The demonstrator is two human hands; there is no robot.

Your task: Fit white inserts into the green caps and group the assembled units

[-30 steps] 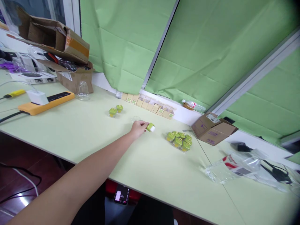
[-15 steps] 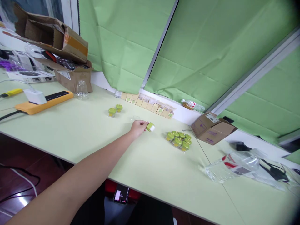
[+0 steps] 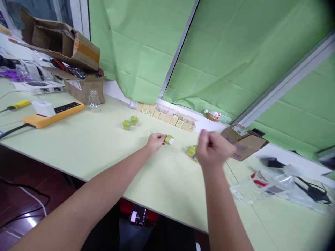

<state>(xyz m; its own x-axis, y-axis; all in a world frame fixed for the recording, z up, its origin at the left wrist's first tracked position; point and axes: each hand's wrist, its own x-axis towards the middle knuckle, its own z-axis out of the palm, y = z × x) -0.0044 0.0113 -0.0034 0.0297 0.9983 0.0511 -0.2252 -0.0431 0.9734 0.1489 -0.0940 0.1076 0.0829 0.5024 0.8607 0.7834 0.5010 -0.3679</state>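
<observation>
My left hand (image 3: 156, 142) pinches a small green lid (image 3: 169, 139) with a white part facing right, held just above the table. Beside that hand, a faint clear cup (image 3: 152, 131) stands on the table. My right hand (image 3: 215, 149) is raised as a closed fist, slightly blurred; whatever its fingers may hold is hidden. Behind it, partly covered, are clear tubs with green lids (image 3: 191, 151). Two more green-lidded tubs (image 3: 126, 124) stand farther left.
A row of small cardboard cartons (image 3: 167, 115) lines the back edge. To the left lie an orange power strip (image 3: 61, 113), a clear jar (image 3: 93, 101) and cardboard boxes (image 3: 86, 87). A cardboard box (image 3: 243, 141) and a large plastic bottle (image 3: 264, 184) are at the right.
My right hand has come into view as a fist, now covering most of the tub cluster. My left hand stays in place with the green lid.
</observation>
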